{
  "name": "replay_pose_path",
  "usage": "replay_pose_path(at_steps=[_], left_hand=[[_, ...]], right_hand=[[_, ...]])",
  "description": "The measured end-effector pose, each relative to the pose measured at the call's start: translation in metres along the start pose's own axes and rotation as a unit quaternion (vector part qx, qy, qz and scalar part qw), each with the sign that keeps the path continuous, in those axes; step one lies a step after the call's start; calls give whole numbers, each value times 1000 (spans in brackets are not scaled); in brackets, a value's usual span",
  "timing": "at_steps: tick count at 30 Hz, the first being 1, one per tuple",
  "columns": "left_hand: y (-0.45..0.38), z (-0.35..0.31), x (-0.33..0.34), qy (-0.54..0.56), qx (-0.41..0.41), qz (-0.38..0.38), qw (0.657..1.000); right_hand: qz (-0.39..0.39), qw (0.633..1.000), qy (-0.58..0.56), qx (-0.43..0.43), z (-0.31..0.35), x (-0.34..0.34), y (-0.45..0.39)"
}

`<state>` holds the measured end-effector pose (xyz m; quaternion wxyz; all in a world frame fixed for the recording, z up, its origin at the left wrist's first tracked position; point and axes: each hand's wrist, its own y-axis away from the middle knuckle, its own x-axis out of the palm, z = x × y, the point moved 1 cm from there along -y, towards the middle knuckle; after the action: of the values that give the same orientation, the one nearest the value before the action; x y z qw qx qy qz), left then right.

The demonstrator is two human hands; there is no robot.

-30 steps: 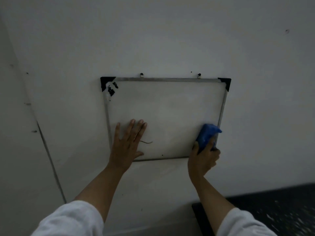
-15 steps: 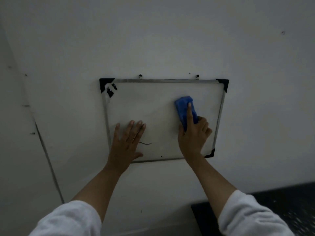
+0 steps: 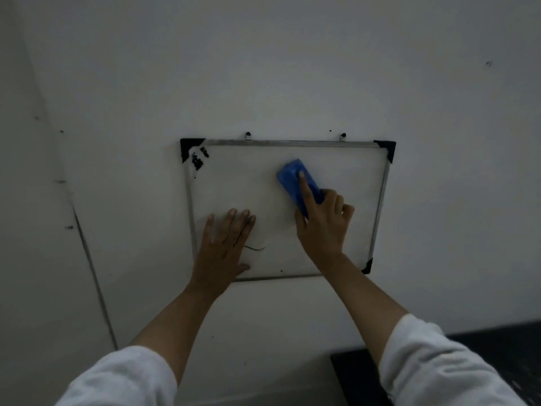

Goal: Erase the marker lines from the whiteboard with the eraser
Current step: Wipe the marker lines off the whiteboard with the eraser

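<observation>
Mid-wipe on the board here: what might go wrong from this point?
1. The thin marker line lies right beside the left hand, partly under its fingers; the eraser may miss it unless that hand shifts.
2. The whiteboard seems to hang from two small hooks; a hard upward stroke by the right hand could unseat it.
3. The black marks in the top left corner are still untouched.

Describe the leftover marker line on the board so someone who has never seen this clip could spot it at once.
Find the metal-framed whiteboard hanging on the pale wall. In its lower left area the left hand lies flat on the surface; the marker line is the thin, dark, wavy stroke just right of that hand. Unlike the blocky black marks near the top-left corner, it is faint and hair-thin.
</observation>
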<state>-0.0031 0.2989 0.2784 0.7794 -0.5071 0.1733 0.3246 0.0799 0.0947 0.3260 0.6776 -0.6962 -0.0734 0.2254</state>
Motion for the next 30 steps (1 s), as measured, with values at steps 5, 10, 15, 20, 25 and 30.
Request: replay_pose_path(at_steps=[5, 10, 15, 20, 25, 30], left_hand=[[11, 9, -3, 72, 19, -51, 996], [32, 23, -7, 70, -68, -24, 995], [48, 33, -2, 41, -143, 24, 989], [57, 40, 5, 30, -142, 26, 989], [57, 40, 7, 25, -144, 29, 989], [58, 41, 8, 5, -137, 29, 990]], right_hand=[[72, 974, -16, -215, 1, 7, 74], [64, 966, 1, -249, -7, 6, 51], [33, 998, -10, -48, 10, 6, 29], [96, 955, -44, -277, 14, 17, 105], [105, 932, -17, -346, 7, 21, 91], [65, 986, -48, -148, 27, 20, 67]])
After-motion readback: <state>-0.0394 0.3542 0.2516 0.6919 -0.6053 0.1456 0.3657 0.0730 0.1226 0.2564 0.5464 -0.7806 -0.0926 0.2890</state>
